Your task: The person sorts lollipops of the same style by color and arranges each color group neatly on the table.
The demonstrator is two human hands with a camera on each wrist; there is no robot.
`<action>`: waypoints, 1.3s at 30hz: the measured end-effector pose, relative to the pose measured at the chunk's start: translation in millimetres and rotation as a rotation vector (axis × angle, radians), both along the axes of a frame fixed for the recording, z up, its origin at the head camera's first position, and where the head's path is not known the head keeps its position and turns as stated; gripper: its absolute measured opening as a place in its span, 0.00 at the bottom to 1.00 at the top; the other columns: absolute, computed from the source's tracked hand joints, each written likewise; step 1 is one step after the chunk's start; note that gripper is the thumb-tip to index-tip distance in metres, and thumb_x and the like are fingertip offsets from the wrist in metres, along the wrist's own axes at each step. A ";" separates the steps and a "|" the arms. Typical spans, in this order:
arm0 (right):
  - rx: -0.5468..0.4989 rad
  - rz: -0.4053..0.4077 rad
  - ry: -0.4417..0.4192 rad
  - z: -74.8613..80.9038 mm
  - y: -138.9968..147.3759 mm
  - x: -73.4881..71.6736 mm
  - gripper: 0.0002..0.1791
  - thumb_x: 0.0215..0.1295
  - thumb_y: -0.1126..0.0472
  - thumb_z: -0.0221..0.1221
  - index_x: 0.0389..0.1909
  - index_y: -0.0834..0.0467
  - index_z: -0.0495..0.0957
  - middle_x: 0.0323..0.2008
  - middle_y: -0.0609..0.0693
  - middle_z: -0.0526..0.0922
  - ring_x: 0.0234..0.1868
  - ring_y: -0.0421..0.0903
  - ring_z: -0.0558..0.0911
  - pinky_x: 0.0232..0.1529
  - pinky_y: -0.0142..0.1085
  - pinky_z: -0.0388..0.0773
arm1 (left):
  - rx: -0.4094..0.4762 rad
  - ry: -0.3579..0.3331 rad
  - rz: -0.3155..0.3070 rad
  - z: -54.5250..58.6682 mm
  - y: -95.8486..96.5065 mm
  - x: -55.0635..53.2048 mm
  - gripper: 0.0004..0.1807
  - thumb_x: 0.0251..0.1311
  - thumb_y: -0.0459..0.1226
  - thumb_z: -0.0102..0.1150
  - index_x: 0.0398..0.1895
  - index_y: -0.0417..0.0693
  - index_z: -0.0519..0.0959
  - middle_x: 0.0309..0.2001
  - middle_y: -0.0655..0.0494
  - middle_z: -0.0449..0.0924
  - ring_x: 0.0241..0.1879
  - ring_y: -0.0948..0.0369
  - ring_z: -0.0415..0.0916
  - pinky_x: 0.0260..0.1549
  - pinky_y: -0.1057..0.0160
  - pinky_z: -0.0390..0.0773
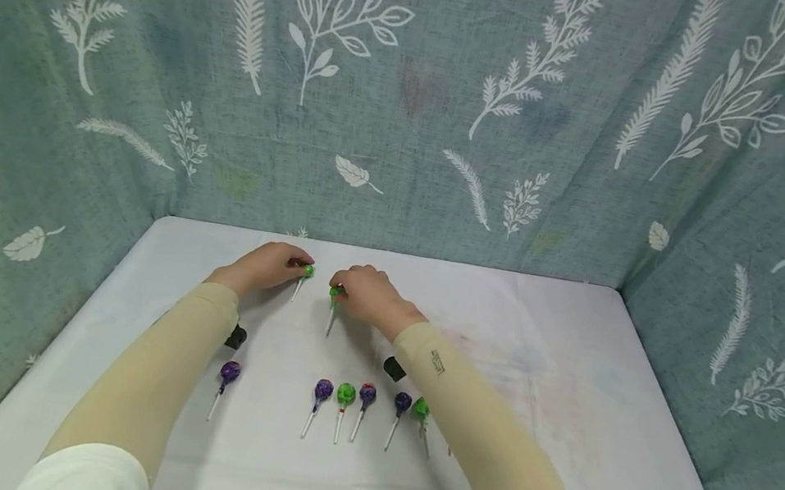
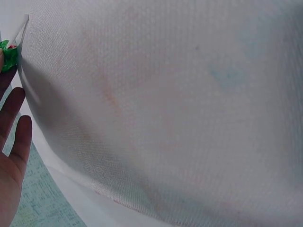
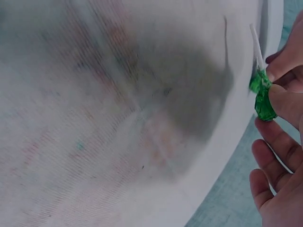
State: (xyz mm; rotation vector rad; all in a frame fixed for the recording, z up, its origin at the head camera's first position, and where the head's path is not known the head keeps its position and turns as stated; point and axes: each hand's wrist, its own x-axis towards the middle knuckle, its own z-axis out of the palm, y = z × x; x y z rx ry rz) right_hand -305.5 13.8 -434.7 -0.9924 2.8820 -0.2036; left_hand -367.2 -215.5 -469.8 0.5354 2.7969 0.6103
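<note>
Near the far edge of the white table, my left hand [image 1: 269, 266] pinches a green-wrapped lollipop [image 1: 309, 271] by its head, the white stick pointing toward me. Just right of it, my right hand [image 1: 369, 296] pinches another green lollipop [image 1: 335, 292], also with its stick toward me. The left wrist view catches that hand's green lollipop [image 2: 9, 56] at its left edge, partly cut off. In the right wrist view, thumb and forefinger grip the green wrapper [image 3: 265, 103], while the other fingers [image 3: 260, 189] are loosely bent.
Nearer me lies a row of lollipops: purple [image 1: 323, 390], green [image 1: 346, 394], purple-red [image 1: 368, 394], dark purple [image 1: 402, 402] and green [image 1: 421, 409]. My right forearm partly covers the row's right end. A purple lollipop [image 1: 230, 372] lies apart beside my left forearm. Patterned curtains [image 1: 409, 115] surround the table.
</note>
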 end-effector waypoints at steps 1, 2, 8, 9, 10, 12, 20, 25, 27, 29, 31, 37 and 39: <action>-0.002 -0.007 -0.003 -0.4 -0.4 -2.6 0.17 0.63 0.52 0.54 0.53 0.46 0.75 0.42 0.42 0.76 0.42 0.42 0.73 0.42 0.40 0.72 | 0.003 -0.006 -0.001 0.5 -0.2 0.0 0.18 0.61 0.43 0.53 0.54 0.52 0.75 0.46 0.58 0.76 0.45 0.59 0.72 0.45 0.54 0.71; 0.002 -0.013 -0.002 -0.9 -0.8 -5.3 0.17 0.64 0.52 0.54 0.53 0.46 0.75 0.42 0.42 0.76 0.42 0.43 0.73 0.41 0.40 0.72 | 0.006 -0.011 -0.002 1.0 -0.5 0.0 0.18 0.61 0.43 0.53 0.54 0.52 0.75 0.46 0.57 0.76 0.45 0.59 0.72 0.45 0.54 0.71; -0.035 -0.036 -0.012 -2.3 -7.4 -20.8 0.17 0.63 0.53 0.55 0.53 0.48 0.75 0.44 0.42 0.77 0.44 0.43 0.75 0.42 0.39 0.74 | -0.008 0.007 0.024 0.1 -3.3 0.9 0.18 0.61 0.43 0.53 0.54 0.53 0.75 0.46 0.57 0.76 0.45 0.59 0.72 0.45 0.54 0.71; -0.047 -0.043 -0.025 -3.2 -8.8 -23.1 0.17 0.63 0.53 0.55 0.53 0.48 0.75 0.45 0.42 0.77 0.45 0.43 0.75 0.43 0.39 0.74 | -0.010 0.009 0.026 -0.7 -3.4 1.2 0.17 0.61 0.43 0.53 0.54 0.53 0.75 0.46 0.58 0.76 0.45 0.59 0.72 0.45 0.54 0.71; -0.055 -0.051 -0.037 -4.7 -10.0 -25.2 0.17 0.63 0.53 0.54 0.53 0.48 0.74 0.45 0.42 0.77 0.46 0.43 0.75 0.44 0.39 0.73 | -0.011 0.011 0.027 -1.7 -3.1 1.4 0.17 0.62 0.43 0.53 0.54 0.53 0.75 0.46 0.57 0.76 0.45 0.59 0.72 0.45 0.54 0.71; -0.057 -0.070 -0.064 -8.4 -12.1 -29.1 0.17 0.64 0.53 0.54 0.54 0.48 0.74 0.47 0.42 0.77 0.48 0.43 0.74 0.47 0.40 0.72 | -0.010 0.008 0.026 -3.3 -1.7 1.7 0.17 0.62 0.43 0.53 0.54 0.53 0.75 0.46 0.57 0.76 0.45 0.59 0.72 0.45 0.54 0.71; -0.048 -0.120 -0.099 -21.8 -16.8 -38.7 0.17 0.64 0.52 0.54 0.54 0.47 0.74 0.49 0.43 0.76 0.50 0.45 0.73 0.49 0.44 0.70 | -0.018 0.004 0.021 -5.0 1.2 3.1 0.17 0.61 0.43 0.54 0.53 0.54 0.75 0.46 0.58 0.76 0.45 0.60 0.72 0.45 0.54 0.71; -0.060 -0.140 -0.090 -23.1 -16.6 -42.7 0.17 0.64 0.53 0.54 0.54 0.47 0.74 0.50 0.43 0.76 0.51 0.45 0.73 0.49 0.45 0.70 | -0.029 -0.007 0.028 -2.2 2.0 5.4 0.17 0.61 0.43 0.53 0.54 0.54 0.75 0.46 0.58 0.76 0.45 0.60 0.72 0.46 0.55 0.71; -0.060 -0.155 -0.085 -23.9 -16.2 -44.1 0.17 0.64 0.54 0.54 0.54 0.48 0.74 0.50 0.44 0.76 0.51 0.46 0.73 0.49 0.45 0.70 | -0.031 -0.010 0.029 -1.3 4.4 6.2 0.17 0.62 0.43 0.53 0.54 0.53 0.75 0.46 0.58 0.76 0.46 0.60 0.72 0.47 0.55 0.71; -0.053 -0.168 -0.079 -25.6 -16.6 -45.5 0.17 0.64 0.54 0.54 0.53 0.48 0.74 0.50 0.44 0.76 0.51 0.46 0.73 0.49 0.45 0.70 | -0.030 -0.009 0.031 -1.3 6.3 5.8 0.17 0.62 0.42 0.52 0.54 0.54 0.75 0.46 0.58 0.76 0.46 0.60 0.72 0.47 0.55 0.71; -0.050 -0.179 -0.074 -27.2 -17.8 -47.0 0.17 0.64 0.54 0.54 0.53 0.47 0.74 0.50 0.44 0.76 0.51 0.46 0.73 0.49 0.45 0.70 | -0.027 -0.003 0.032 -1.5 7.3 5.0 0.16 0.62 0.42 0.52 0.54 0.54 0.75 0.46 0.58 0.76 0.46 0.60 0.72 0.47 0.55 0.71; -0.067 -0.169 -0.078 -28.3 -21.4 -48.9 0.18 0.64 0.54 0.54 0.55 0.48 0.73 0.51 0.45 0.75 0.52 0.45 0.73 0.51 0.43 0.70 | -0.030 0.009 0.036 0.6 3.8 5.1 0.19 0.62 0.43 0.53 0.56 0.53 0.73 0.46 0.58 0.75 0.47 0.60 0.71 0.48 0.55 0.71; -0.076 -0.166 -0.104 -27.0 -21.8 -48.5 0.19 0.65 0.54 0.53 0.56 0.49 0.72 0.52 0.46 0.74 0.53 0.45 0.72 0.52 0.42 0.69 | -0.021 0.010 0.035 2.2 1.3 6.8 0.21 0.62 0.43 0.52 0.58 0.52 0.70 0.47 0.56 0.75 0.47 0.59 0.71 0.48 0.54 0.70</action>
